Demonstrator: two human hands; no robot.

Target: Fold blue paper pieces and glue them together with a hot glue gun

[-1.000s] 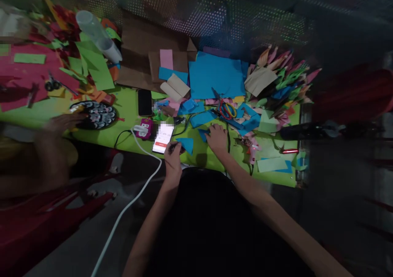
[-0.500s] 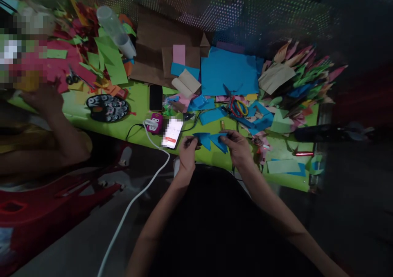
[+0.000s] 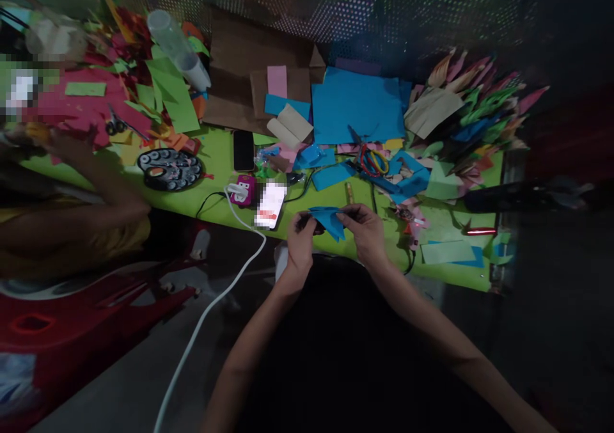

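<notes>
My left hand (image 3: 300,240) and my right hand (image 3: 365,231) are close together over the near edge of the green table (image 3: 211,196). Between them they pinch blue folded paper pieces (image 3: 327,220), overlapped into one pointed shape. Both hands have fingers closed on the paper. A lit phone (image 3: 270,205) lies just left of my left hand, next to a pink charger (image 3: 241,190) with a white cable (image 3: 211,308).
Blue paper sheets (image 3: 357,105), scissors with coloured handles (image 3: 371,162), a dark phone (image 3: 243,150), a round paint palette (image 3: 168,169) and a pile of folded paper shapes (image 3: 472,119) cover the table. Another person's arm (image 3: 71,215) is at the left. A red-lit tool (image 3: 477,231) lies right.
My right hand lifted a blue piece off the table and brought it to the piece in my left hand; the two pieces now overlap. The other person's hand moved away from the palette.
</notes>
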